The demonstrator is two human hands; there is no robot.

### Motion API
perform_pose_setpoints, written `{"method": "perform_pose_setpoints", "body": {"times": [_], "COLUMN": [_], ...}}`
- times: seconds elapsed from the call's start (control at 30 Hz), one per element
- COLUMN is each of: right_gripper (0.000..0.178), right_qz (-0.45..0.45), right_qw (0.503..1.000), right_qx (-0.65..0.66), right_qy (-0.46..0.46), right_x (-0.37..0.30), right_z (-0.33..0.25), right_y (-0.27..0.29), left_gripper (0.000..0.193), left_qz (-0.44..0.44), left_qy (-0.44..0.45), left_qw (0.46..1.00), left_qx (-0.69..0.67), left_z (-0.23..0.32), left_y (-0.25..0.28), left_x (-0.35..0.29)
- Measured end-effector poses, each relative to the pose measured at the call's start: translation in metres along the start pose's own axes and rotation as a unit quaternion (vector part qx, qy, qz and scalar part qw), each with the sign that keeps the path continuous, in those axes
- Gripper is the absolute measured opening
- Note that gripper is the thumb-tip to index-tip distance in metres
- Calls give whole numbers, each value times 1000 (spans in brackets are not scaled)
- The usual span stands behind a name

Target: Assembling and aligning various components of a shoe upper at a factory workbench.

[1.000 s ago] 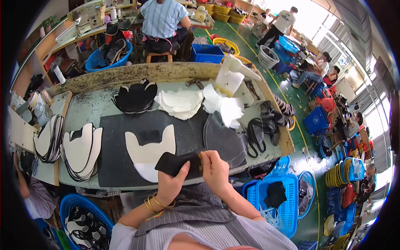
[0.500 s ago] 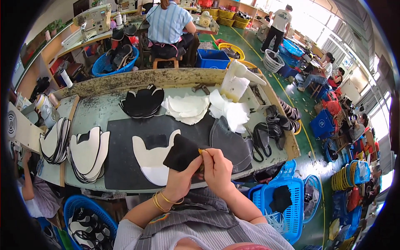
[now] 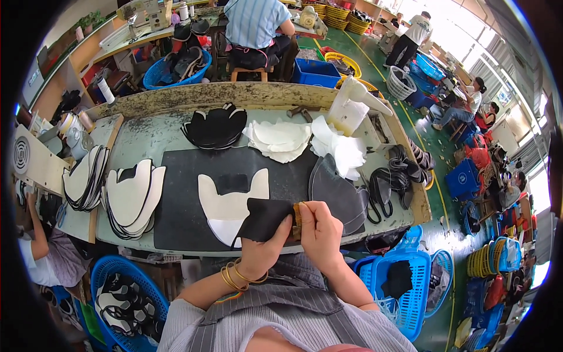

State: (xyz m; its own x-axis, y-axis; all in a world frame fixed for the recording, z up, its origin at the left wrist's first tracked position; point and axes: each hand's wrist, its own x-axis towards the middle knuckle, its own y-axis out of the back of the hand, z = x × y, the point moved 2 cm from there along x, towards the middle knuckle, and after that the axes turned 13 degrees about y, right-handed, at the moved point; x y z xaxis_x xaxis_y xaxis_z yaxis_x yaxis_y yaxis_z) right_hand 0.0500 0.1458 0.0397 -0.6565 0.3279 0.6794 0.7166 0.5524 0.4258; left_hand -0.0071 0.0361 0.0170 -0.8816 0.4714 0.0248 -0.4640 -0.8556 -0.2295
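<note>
Far left of the hands, a pale housing point(image 3: 36, 154) with a round vent is partly cut off by the dark image rim. Nearer, a stack of cream pieces point(image 3: 135, 199) lies on the surface point(image 3: 146, 129). Below it, a blue basket point(image 3: 98, 284) holds black-and-white pieces. Just beyond the hands, a cream-and-white piece point(image 3: 229, 203) lies on a black mat point(image 3: 176, 229); its lower right edge is covered. The left hand point(image 3: 268, 251) is closed on a black piece point(image 3: 263, 220), thumb on top; its other fingers are hidden beneath. The right hand point(image 3: 322, 234) pinches a yellow-brown strip point(image 3: 297, 218) at the black piece's right edge; whether the two are joined cannot be determined. Right of the hands, a dark sheet point(image 3: 328, 190) lies beside black-handled scissors point(image 3: 382, 199). Farther right, a blue bin point(image 3: 461, 178) carries a white mark, too small to read.
</note>
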Motion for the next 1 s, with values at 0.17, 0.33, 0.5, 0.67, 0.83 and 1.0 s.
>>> {"method": "perform_pose_setpoints", "body": {"times": [0.17,0.33,0.5,0.67,0.83,1.0], "right_gripper": [9,8,6,7,9,8], "right_qz": [-11,-13,12,55,53,51], "right_qw": [1000,999,999,998,998,998], "right_qx": [-12,-22,-44,-34,-26,-28], "right_qy": [-9,-30,-26,-17,-18,-24], "right_x": [-2,-10,-6,-1,-1,-4], "right_z": [-3,-6,1,1,10,9], "right_y": [5,10,12,14,7,7], "left_gripper": [15,13,9,11,14,15], "left_qz": [-12,-4,20,25,-20,-10], "left_qy": [-25,-34,-30,19,89,120], "left_qw": [999,997,993,999,991,981], "left_qx": [42,74,114,-24,-100,-153], "left_z": [0,6,7,4,-9,-11], "left_y": [2,4,7,0,2,1], "left_x": [-7,-15,-9,-8,-2,-8]}}
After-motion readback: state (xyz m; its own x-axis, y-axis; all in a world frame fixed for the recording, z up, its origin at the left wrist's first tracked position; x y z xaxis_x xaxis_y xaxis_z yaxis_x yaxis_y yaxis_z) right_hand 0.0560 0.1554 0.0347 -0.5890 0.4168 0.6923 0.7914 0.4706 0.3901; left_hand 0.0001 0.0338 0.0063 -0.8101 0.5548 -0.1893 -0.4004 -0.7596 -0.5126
